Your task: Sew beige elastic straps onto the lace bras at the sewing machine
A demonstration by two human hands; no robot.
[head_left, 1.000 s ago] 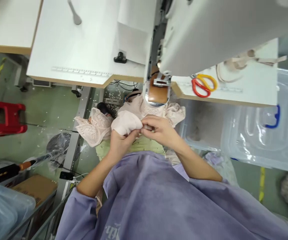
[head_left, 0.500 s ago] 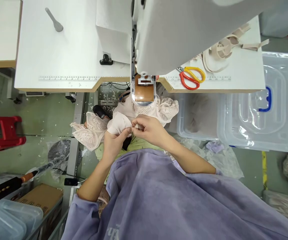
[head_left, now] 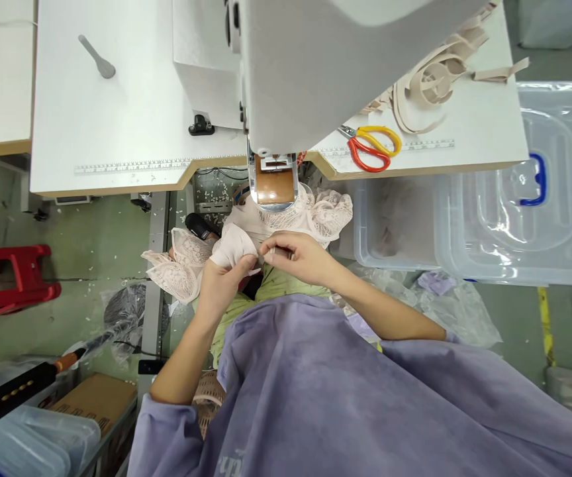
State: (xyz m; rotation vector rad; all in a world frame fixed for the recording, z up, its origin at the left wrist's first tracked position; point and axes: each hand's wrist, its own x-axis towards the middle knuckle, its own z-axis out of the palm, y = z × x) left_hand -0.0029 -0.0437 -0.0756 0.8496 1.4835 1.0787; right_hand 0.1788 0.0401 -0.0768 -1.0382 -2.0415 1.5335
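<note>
Below the sewing machine's front end (head_left: 272, 192), a pale pink lace bra (head_left: 239, 246) hangs over my lap. My left hand (head_left: 222, 281) grips a bunched, smooth part of it, with the thumb pressed on the cloth. Just right of that thumb is my right hand (head_left: 302, 257), its fingers curled in a pinch close to the edge of the cloth. A small pale bit shows by its curled fingers; what the fingertips hold is too small to make out. Lace cups spread out to the left and to the right under the machine.
Scissors (head_left: 371, 147) with red and yellow handles lie on the white table (head_left: 132, 119), near loose beige strips (head_left: 429, 83). Clear plastic boxes (head_left: 484, 265) stand at the right. A red stool (head_left: 12, 278) is on the floor at the left.
My right hand has drawn slightly apart from my left thumb, its fingers a little more raised. My left hand still grips the bra. The whole view has shifted slightly.
</note>
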